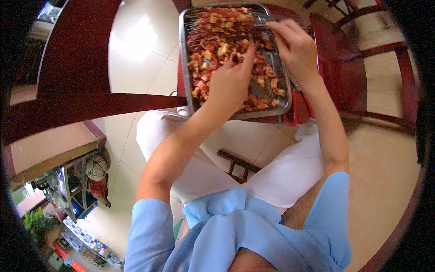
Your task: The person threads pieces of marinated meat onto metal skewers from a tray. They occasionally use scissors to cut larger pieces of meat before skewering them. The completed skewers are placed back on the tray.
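Note:
A metal tray (286, 100) holds many small chunks of reddish and pale meat (263, 103). Rows of meat threaded on thin skewers (217, 20) lie across its far end. My left hand (230, 81) is over the middle of the tray, index finger stretched out among the chunks and the other fingers bent apart from it; its thumb is hidden. At the tray's far right edge, my right hand (297, 50) is closed in a pinch, seemingly on the end of a skewer, though blur hides the detail. Red-handled scissors (292, 115) are beside the tray's near right corner.
Under the tray is a dark red seat (263, 119), close in front of my knees. A dark red wooden chair (340, 68) stands right of it, and more dark wood (104, 103) juts in from the left. A ball (96, 167) and shelf items are at lower left.

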Demonstrator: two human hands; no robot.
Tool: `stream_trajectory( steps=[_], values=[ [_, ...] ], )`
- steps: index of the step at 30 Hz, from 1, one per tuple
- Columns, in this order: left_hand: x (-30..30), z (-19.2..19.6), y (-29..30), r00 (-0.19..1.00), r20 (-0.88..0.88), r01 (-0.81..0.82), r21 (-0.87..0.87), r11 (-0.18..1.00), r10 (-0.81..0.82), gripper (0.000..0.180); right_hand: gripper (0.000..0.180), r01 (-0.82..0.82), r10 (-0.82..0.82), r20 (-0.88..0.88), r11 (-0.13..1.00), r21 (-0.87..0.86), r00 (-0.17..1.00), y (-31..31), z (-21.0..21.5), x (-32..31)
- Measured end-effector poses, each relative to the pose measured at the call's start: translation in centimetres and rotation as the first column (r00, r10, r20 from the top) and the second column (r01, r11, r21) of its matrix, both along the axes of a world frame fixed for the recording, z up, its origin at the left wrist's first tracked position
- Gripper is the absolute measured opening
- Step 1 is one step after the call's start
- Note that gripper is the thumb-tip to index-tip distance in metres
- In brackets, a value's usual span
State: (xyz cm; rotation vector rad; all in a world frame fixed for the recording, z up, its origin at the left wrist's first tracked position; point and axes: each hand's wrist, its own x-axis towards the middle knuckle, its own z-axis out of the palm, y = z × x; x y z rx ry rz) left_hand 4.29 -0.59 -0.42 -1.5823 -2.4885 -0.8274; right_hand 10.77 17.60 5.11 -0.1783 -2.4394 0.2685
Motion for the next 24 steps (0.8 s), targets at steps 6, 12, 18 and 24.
stream_trajectory(
  steps=[6,12,18,24],
  values=[
    [-0.1,0.3,0.6,0.978,-0.207,0.029,0.002,1.000,-0.028,0.064,0.026,-0.055,-0.015,0.155,0.898,0.436,0.988,3.5,-2.0,-6.3],
    [-0.3,-0.3,0.2,0.987,-0.147,0.062,0.005,0.998,-0.061,0.055,0.033,-0.124,0.133,-0.035,0.974,0.189,0.991,-0.7,0.9,-1.9],
    [-1.2,-0.6,-1.4,0.982,-0.172,0.069,-0.089,0.994,-0.084,0.053,0.008,-0.438,0.339,-0.368,0.870,-0.228,0.866,-15.6,10.0,9.0],
    [-1.5,-0.8,-1.3,0.982,-0.049,0.176,-0.098,0.979,-0.182,0.061,0.027,-0.394,0.182,-0.424,0.778,-0.490,0.887,-19.7,12.8,14.3]
  ],
)
